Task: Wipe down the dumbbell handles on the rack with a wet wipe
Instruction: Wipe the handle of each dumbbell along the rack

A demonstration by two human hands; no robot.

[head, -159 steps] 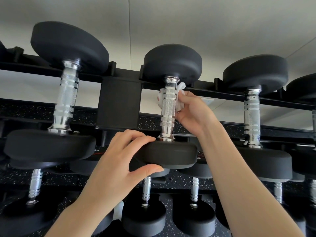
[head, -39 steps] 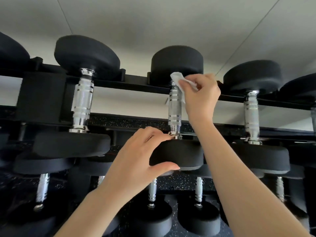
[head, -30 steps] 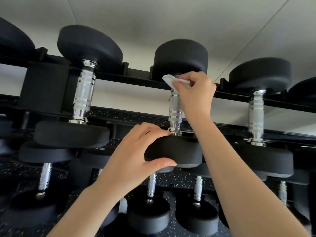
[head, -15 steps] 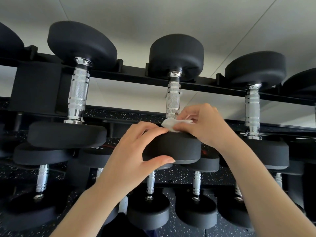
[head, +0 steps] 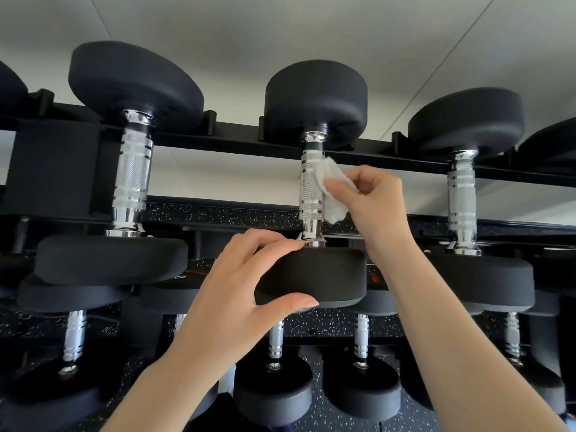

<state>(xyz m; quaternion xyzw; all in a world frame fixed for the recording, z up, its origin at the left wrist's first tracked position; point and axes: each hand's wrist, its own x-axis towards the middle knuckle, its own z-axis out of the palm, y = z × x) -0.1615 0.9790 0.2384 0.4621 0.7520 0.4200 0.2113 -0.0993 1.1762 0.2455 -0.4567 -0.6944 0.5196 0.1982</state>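
Observation:
A black dumbbell with a knurled chrome handle [head: 310, 194] rests on the top tier of the black rack [head: 237, 141], in the middle of the view. My right hand [head: 371, 201] pinches a crumpled white wet wipe [head: 330, 185] and presses it against the right side of that handle, about halfway up. My left hand [head: 240, 304] grips the near black head [head: 321, 275] of the same dumbbell, fingers over its top edge and thumb under its front.
Two more chrome-handled dumbbells sit on the same tier, one at the left [head: 132, 179] and one at the right [head: 463, 201]. Lower tiers hold several smaller dumbbells [head: 276, 341]. Speckled black flooring [head: 318, 413] shows at the bottom.
My right hand has lifted the wipe from the base of the handle, by the near head, to the handle's middle. My left hand has kept its grip on the near head.

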